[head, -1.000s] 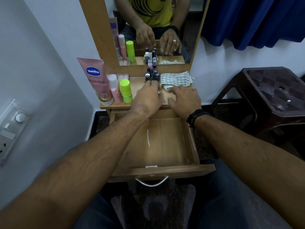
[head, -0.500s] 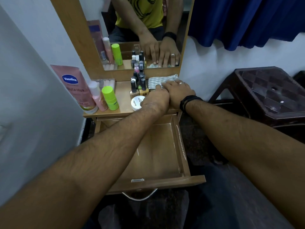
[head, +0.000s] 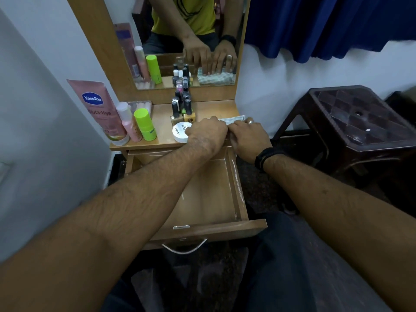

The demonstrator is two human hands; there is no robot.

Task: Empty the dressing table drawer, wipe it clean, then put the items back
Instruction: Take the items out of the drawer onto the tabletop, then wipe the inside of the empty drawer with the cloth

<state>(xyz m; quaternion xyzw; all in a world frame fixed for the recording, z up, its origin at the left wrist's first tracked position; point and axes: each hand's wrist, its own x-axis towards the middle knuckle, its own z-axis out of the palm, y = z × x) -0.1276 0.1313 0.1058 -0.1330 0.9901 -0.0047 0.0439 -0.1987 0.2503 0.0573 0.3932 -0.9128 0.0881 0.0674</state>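
The wooden drawer (head: pixel 236 188) is pulled out below the dressing table top (head: pixel 209 110), and its inside is bare. A checked cloth (head: pixel 233 119) lies on the top near the right front edge, mostly hidden under my hands. My left hand (head: pixel 207 131) sits knuckles-up on the cloth with fingers curled over it. Right beside it and touching it, my right hand (head: pixel 248 137), wearing a ring, grips the same cloth. The mirror (head: pixel 171 25) shows both sets of fingers draped over the cloth.
On the top stand a pink Vaseline tube (head: pixel 99 109), a pink bottle (head: pixel 128 122), a green bottle (head: pixel 145 124), several nail polish bottles (head: pixel 183 106) and a white round jar (head: pixel 179 131). A dark plastic stool (head: pixel 360 122) stands to the right; a wall is close on the left.
Both hands moved right from the middle of the top onto the cloth and drew it from the mirror base toward the front edge. The white jar came into view.
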